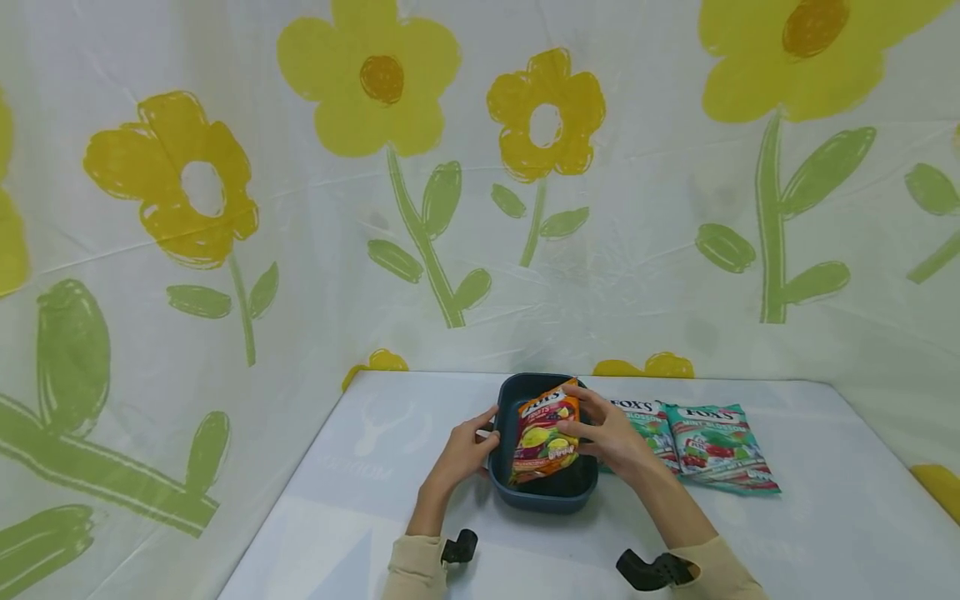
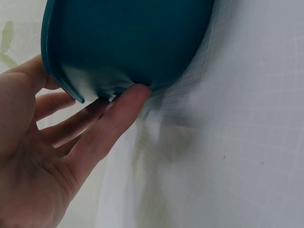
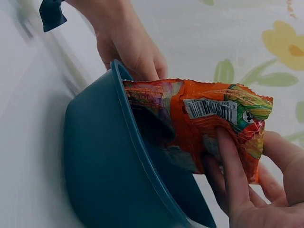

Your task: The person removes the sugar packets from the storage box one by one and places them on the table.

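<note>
From the head view, the right hand [image 1: 611, 433] pinches an orange FOX'S candy bag [image 1: 545, 433] over the dark teal plastic tub [image 1: 547, 493]; two green FOX'S mint bags [image 1: 722, 447] lie beside it.

Left wrist: the left hand [image 2: 52, 156], fingers straight, steadies the tub's wall.

Right wrist: a barcode shows on the bag's back.

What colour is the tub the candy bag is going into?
The tub is dark teal blue, clearest in the right wrist view, where the orange candy bag leans into it.
</note>
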`<state>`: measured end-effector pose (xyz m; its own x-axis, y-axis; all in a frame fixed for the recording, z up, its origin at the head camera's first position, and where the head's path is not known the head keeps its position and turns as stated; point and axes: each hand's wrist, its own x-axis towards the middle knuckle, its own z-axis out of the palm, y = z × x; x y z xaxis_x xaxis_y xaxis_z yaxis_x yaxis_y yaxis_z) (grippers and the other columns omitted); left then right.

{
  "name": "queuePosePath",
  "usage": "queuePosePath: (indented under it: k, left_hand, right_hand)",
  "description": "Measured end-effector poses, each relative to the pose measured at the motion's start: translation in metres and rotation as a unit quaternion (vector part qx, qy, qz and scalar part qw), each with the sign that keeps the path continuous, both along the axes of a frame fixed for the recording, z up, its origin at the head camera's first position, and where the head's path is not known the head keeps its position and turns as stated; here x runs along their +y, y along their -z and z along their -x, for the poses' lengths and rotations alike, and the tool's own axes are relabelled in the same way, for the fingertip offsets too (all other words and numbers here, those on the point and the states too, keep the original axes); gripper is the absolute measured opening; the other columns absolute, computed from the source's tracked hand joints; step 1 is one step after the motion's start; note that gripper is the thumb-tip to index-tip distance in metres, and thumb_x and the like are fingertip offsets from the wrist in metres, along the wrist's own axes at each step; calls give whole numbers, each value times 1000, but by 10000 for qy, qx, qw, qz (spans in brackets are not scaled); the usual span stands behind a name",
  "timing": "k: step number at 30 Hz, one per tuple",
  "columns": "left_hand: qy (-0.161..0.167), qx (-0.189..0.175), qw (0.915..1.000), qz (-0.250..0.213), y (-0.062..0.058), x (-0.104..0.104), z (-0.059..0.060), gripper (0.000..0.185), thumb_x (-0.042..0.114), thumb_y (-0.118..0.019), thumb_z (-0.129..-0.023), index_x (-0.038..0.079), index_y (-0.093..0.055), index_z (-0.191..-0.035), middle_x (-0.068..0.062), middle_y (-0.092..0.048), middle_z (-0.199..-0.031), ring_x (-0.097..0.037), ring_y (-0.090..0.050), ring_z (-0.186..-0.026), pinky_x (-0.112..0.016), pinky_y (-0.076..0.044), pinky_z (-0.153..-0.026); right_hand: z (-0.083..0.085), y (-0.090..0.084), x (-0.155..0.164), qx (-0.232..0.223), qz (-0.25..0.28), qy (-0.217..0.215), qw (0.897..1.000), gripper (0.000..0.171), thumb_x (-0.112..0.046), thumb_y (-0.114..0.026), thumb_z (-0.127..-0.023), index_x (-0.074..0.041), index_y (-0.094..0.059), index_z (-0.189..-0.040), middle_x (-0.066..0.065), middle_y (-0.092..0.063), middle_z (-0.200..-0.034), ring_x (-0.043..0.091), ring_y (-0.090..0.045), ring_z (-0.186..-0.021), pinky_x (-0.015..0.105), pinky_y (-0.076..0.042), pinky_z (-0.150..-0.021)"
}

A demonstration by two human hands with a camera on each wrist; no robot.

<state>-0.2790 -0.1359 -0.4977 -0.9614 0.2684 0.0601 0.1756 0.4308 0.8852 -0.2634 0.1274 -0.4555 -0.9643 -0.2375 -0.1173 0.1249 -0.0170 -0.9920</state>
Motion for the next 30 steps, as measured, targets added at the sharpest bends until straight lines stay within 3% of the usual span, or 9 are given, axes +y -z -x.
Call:
queuePosePath:
  k: [5,12,22,30]
  left_hand:
    - [14,-2,10000,21,-1,-1,-1,54,18,-55,-97,13,-43,-149,-19,-60,-124,-22,-67,-94,-32,-61,-51]
    - [123,181,9998,33,-2,-3,-2,54,16,-56,-95,10,-45,-147,-23,-61,-123,-26,-68,-96,-33,-60,-48]
    - [147,14,9999,27,-3,-6,-3,53,16,-55,-96,12,-45,-148,-22,-60,-125,-19,-66,-89,-33,-61,-49]
    - [94,20,9999,42,-5,-7,-3,54,14,-54,-95,10,-43,-148,-22,-59,-127,-20,-67,-90,-34,-61,-50]
  right_hand:
    - [-5,0,10,3,82,-10,10000,68,-23,-71,-90,-27,-38,-149,10,-30,-158,36,-40,-135,48,-56,-97]
    - [-15,0,24,-32,144,76,9999,69,-22,-70,-91,-25,-36,-151,11,-27,-159,37,-42,-134,46,-57,-97]
    - [-25,5,48,-106,80,131,9998,69,-26,-67,-93,-27,-32,-153,11,-25,-161,35,-37,-137,44,-55,-99]
    - [-31,11,74,-259,595,93,9978,65,-21,-60,-97,-30,-29,-153,7,-20,-160,21,-43,-128,34,-56,-97]
